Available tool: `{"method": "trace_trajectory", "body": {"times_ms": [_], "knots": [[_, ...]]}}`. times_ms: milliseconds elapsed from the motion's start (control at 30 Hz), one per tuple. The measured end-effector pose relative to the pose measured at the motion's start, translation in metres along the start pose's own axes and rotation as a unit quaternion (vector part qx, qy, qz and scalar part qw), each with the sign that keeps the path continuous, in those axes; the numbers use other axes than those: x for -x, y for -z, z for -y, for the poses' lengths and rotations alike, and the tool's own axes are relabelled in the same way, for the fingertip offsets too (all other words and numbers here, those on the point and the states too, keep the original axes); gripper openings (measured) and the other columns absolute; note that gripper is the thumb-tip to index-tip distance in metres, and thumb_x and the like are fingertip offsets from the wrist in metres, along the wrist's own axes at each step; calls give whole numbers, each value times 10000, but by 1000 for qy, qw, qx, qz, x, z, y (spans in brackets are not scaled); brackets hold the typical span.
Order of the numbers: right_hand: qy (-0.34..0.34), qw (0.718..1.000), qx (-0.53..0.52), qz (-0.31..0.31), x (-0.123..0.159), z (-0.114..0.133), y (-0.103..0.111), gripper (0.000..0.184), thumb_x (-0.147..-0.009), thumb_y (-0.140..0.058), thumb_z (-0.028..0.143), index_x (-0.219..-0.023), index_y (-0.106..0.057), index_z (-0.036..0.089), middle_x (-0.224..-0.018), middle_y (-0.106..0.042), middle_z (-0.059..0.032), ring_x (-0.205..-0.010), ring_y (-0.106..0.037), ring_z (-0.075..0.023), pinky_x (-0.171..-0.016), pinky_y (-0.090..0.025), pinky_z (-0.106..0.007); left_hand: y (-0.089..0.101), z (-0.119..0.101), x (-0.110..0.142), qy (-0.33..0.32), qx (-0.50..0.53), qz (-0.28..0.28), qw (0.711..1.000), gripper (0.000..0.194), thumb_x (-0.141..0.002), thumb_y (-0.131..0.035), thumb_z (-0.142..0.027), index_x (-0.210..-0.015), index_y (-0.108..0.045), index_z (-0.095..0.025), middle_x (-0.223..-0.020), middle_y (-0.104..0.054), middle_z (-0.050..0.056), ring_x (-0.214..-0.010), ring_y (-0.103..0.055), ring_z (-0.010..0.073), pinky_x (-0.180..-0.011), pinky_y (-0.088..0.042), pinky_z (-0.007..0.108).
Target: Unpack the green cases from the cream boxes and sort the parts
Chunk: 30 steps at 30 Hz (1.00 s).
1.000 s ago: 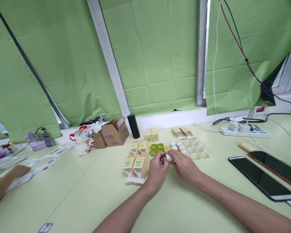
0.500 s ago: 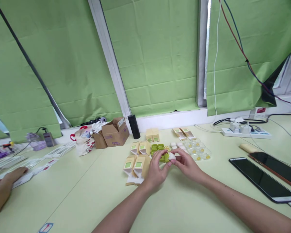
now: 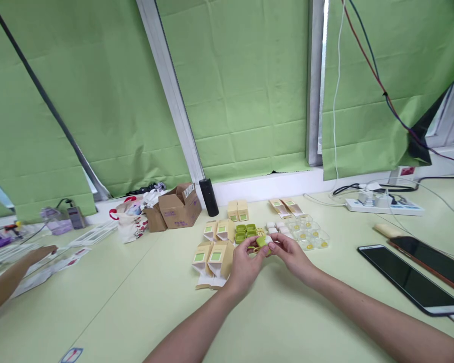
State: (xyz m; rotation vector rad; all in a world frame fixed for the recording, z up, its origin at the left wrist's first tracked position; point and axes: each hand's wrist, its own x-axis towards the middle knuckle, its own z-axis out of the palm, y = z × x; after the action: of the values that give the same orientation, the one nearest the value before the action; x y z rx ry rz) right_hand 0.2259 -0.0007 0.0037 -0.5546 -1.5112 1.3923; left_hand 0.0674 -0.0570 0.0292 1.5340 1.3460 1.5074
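A small green case with a white rounded block (image 3: pixel 264 241) in it is held between my two hands. My left hand (image 3: pixel 246 262) is closed on its green side, thumb and fingers pinching it. From the other side, my right hand (image 3: pixel 290 256) presses the white part with thumb and fingertips. A yellow loop shows by my left fingers. Just beyond lie several green cases (image 3: pixel 245 231), small yellow pieces (image 3: pixel 261 232) and white blocks (image 3: pixel 278 227). A clear blister tray (image 3: pixel 308 233) with yellow spots lies to their right.
Cream cartons with green labels (image 3: pixel 214 257) stand left of my hands, with more cartons (image 3: pixel 237 210) behind. Two phones (image 3: pixel 410 277) and a power strip (image 3: pixel 384 206) are at right. A cardboard box (image 3: pixel 179 206) and black cylinder (image 3: pixel 209 197) stand at back. Another person's hand (image 3: pixel 41 254) works at left.
The white block now sits lower in the green case, and the case has turned in my fingers. The other person's hand has moved farther away over the strips.
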Motion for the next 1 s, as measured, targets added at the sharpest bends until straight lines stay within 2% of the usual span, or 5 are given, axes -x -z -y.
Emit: {"method": "trace_trajectory", "body": {"times_ms": [300,400,533,767,1000], "knots": [[-44,993,-108,-27,2,7,-4,480,-781,-814,626,-989,-702,208,-940,-737,-54,-842,-714,-228,-879,-598,-448,2,7,-2,0,19,-32,999,452,-797,-836,-465,-1123,-755,-162,-1080,-776,141,-1014,-719,285,-931,-559,421],[-79,978,-180,-63,0,10,3,468,-771,-830,618,-962,-710,209,-881,-737,-41,-785,-723,-217,-807,-600,-400,7,11,-4,-1,73,-44,996,514,-791,-842,-491,-1172,-736,-163,-1169,-754,149,-1086,-708,294,-964,-555,415],[-104,961,-243,-83,-2,14,13,443,-757,-864,556,-1012,-750,213,-1036,-745,-64,-797,-709,-198,-715,-585,-344,14,16,-9,12,189,-38,981,572,-801,-843,-487,-1249,-693,-165,-1209,-740,144,-1120,-699,285,-960,-563,393],[-95,965,-238,-48,0,23,12,382,-799,-834,514,-1035,-740,228,-1083,-758,-84,-897,-707,-233,-733,-566,-357,19,22,-17,27,324,-24,945,504,-786,-873,-360,-1221,-691,-183,-1184,-740,101,-1036,-712,225,-936,-568,367],[-68,978,-186,-62,1,28,11,443,-770,-854,544,-1053,-692,244,-1068,-743,-83,-947,-695,-249,-731,-559,-351,21,24,-17,27,342,-28,939,481,-765,-881,-307,-1194,-698,-188,-1220,-730,101,-1079,-703,236,-970,-557,383]]}}
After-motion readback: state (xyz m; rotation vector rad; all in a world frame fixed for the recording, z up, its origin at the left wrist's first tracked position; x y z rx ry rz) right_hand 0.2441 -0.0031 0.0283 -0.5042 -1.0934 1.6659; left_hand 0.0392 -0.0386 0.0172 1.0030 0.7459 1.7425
